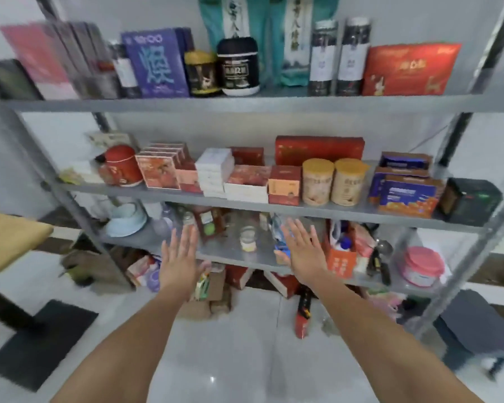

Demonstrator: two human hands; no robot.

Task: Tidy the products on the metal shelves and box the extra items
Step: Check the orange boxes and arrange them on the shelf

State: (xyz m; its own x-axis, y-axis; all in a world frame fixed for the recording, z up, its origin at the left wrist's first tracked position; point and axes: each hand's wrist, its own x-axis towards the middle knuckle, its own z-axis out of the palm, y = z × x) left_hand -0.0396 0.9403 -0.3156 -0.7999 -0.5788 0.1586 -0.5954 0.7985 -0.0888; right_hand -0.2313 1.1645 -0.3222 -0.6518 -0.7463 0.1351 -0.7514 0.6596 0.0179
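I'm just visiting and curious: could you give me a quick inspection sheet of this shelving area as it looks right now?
Surface: metal shelves, three tiers in view, all stocked.
Job's things: top tier holds a purple box, black jar and flat red box; middle tier holds a red tin and two yellow-lidded canisters, mostly in rows.
Clutter: lower tier is jumbled, with a glass jar and pink-lidded tub; red boxes lie tipped beneath it.
Hands: left hand and right hand both open, fingers straight, holding nothing, in front of the lower tier.
Cables: nothing seen.
Surroundings: white tiled floor, wooden table at left, dark mat.
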